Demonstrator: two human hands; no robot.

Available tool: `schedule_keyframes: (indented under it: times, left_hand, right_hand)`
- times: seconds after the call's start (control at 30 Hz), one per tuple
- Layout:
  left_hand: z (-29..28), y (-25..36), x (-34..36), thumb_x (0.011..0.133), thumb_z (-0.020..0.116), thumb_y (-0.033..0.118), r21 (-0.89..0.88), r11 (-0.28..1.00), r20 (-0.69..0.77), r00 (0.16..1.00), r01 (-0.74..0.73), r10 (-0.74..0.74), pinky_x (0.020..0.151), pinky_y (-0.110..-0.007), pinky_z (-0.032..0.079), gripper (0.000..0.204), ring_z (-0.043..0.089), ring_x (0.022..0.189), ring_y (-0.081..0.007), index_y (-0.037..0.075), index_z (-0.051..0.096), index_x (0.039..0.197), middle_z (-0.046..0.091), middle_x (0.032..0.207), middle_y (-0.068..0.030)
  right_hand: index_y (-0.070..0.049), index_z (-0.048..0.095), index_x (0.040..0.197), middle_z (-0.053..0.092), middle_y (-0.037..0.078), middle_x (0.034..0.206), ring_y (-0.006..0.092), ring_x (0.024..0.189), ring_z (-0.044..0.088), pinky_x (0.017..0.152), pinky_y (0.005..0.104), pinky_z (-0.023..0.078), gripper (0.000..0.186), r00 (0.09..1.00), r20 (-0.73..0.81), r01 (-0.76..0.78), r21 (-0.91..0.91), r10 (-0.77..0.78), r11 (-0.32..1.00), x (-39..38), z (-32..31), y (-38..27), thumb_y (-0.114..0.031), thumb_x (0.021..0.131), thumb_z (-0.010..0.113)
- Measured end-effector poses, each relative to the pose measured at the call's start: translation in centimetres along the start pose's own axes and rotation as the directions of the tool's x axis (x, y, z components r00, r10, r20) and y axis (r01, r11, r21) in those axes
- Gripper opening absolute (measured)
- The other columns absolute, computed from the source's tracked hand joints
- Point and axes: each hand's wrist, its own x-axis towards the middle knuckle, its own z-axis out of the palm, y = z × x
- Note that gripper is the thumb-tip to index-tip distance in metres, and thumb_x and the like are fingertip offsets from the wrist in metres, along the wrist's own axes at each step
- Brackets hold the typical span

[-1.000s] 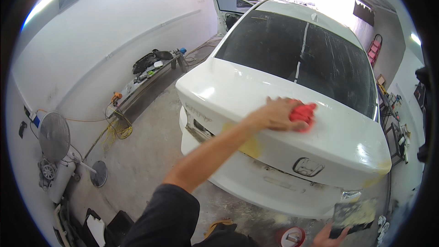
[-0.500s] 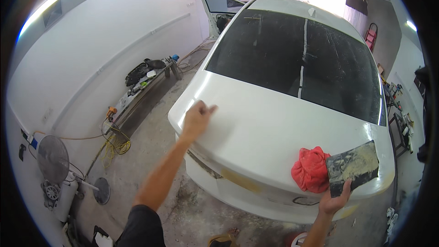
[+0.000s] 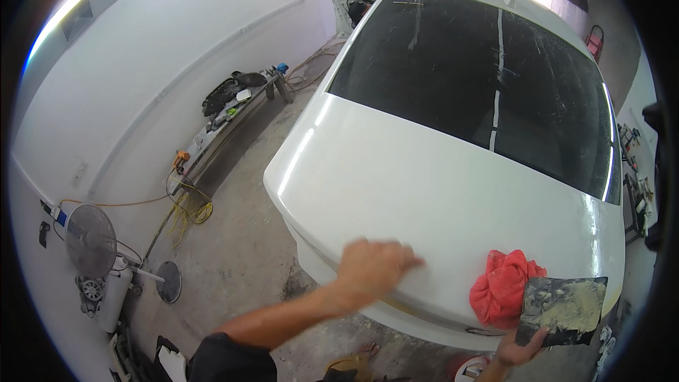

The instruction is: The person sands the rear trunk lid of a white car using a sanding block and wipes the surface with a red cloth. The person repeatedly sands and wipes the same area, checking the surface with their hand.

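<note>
- While the right hand grips the dark plate firmly by its near corner, just right of the red cloth, a careless tilt could, I reckon, let some yellowish paste drop.
- Left of the cloth and apart from it, the left hand is a blur; its fingers look partly curled. I see nothing in it, but can't tell whether it pinches something small. Any grit on those fingertips might mark the finish.
- The cloth itself lies bunched near the rear edge of the white trunk lid. The plate overlaps it from where I stand; whether they touch, I can't tell. Contact could foul the cloth, and a nudge might send it over the edge.
- Beyond the cloth, the dark rear window could catch smears if a dirtied cloth strayed that far.
</note>
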Motion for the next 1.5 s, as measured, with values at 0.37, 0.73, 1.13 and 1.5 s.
schedule_keyframes:
  times: [0.37,0.73,1.13,1.5]
  left_hand:
    - [-1.1,-15.3,-1.1,0.083,0.086,0.032,-0.141,0.922,-0.609,0.702,0.361,-0.369,0.053,-0.038,0.034,0.059,0.04,0.056,-0.0191,0.0,0.043,0.058,0.045,0.066,-0.0065]
    - [0.9,-12.6,0.1,0.091,0.075,0.039,-0.097,0.864,-0.564,0.688,0.495,-0.457,0.063,-0.043,0.042,0.051,0.053,0.065,-0.0238,0.003,0.057,0.059,0.052,0.063,-0.009]
    - [-0.9,-9.4,12.8,0.099,0.06,0.049,0.177,0.829,-0.359,0.819,0.53,-0.447,0.099,-0.058,0.041,0.044,0.066,0.107,-0.0322,0.009,0.079,0.101,0.074,0.104,-0.0125]
    - [8.9,13.8,11.8,0.093,0.068,0.049,0.152,0.983,-0.162,0.984,0.105,-0.08,0.094,-0.052,0.038,0.047,0.06,0.095,-0.0298,0.006,0.07,0.075,0.066,0.08,-0.009]
  right_hand:
    - [0.009,0.052,0.134,0.047,0.037,0.143,0.0489,0.129,0.055,0.104,0.056,0.052,0.051,0.999,-0.026,-0.029,0.062,0.031,0.998,-0.7,-0.1,0.9,0.016,0.087,0.071]
    - [0.009,0.048,0.137,0.052,0.037,0.137,0.0495,0.121,0.06,0.099,0.0552,0.055,0.055,0.995,-0.047,-0.08,0.141,0.087,0.987,-0.2,0.6,-0.7,0.016,0.087,0.07]
    - [0.013,0.05,0.132,0.057,0.037,0.124,0.0501,0.108,0.066,0.091,0.054,0.06,0.057,0.999,-0.006,-0.052,-0.191,0.052,0.98,0.3,-0.6,2.8,0.013,0.082,0.077]
    - [0.003,0.006,0.161,0.026,0.033,0.16,0.0485,0.152,0.021,0.123,0.0652,0.022,0.078,-0.002,0.449,-0.278,0.858,0.893,-0.432,5.6,-4.0,20.7,-0.043,0.106,0.036]
